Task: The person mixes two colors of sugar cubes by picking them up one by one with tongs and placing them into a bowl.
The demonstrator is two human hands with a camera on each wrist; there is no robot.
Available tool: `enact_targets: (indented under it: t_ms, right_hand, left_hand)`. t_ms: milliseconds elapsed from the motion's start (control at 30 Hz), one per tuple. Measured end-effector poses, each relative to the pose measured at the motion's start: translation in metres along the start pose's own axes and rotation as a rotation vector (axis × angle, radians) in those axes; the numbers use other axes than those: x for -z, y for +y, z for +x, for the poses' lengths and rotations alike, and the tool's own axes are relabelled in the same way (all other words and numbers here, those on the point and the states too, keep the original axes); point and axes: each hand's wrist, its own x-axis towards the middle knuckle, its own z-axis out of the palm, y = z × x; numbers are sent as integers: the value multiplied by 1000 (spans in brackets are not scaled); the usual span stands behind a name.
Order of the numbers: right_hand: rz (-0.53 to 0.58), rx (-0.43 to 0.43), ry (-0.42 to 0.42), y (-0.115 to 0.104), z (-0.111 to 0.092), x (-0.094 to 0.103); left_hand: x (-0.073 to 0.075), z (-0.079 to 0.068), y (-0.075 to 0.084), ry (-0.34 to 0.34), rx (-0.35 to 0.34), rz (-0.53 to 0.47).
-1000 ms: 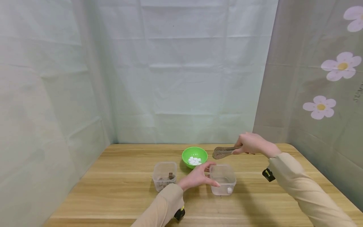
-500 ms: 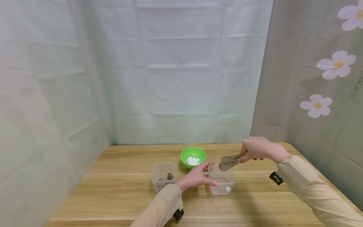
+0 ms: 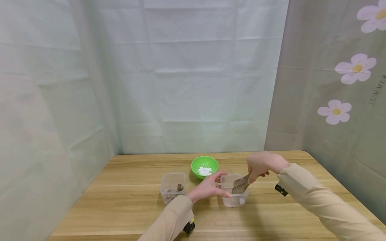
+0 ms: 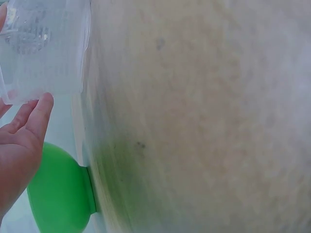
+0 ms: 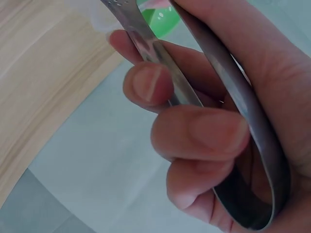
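Note:
My left hand holds the left side of a clear plastic container, thumb along the front wall and fingers at the back. In the left wrist view its fingertips touch the wall of the container. A small white cube lies in the container's front right corner. From the right, my right hand grips metal tongs, their perforated heads pointing down inside the container. The right wrist view shows fingers curled round the bent strip of the tongs; their heads are mostly out of frame there.
A green bowl with several white cubes stands just behind my left hand. Left of that hand is a second clear container holding brown cubes. Everything stands on a wooden table with hanging cloth behind.
My right hand first shifts right, then comes back left and down, bringing the tongs from above the bowl side into the clear container. My left hand stays in place at it.

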Motion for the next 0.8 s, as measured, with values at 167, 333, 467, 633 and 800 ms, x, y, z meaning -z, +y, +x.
enact_targets:
  t_ms: [167, 333, 467, 633, 800]
  right_hand:
    - [-35, -7, -24, -9, 6, 0]
    - [-120, -64, -19, -20, 10, 1]
    - [-184, -94, -24, -29, 13, 2]
    - [-257, -104, -24, -35, 15, 0]
    - [-321, -80, 1, -36, 16, -3]
  left_hand:
    - [0, 0, -1, -3, 2, -6]
    - [1, 1, -1, -3, 3, -12]
    - [1, 0, -2, -7, 2, -19]
    - [2, 1, -2, -12, -5, -42]
    - [1, 1, -3, -17, -14, -46]
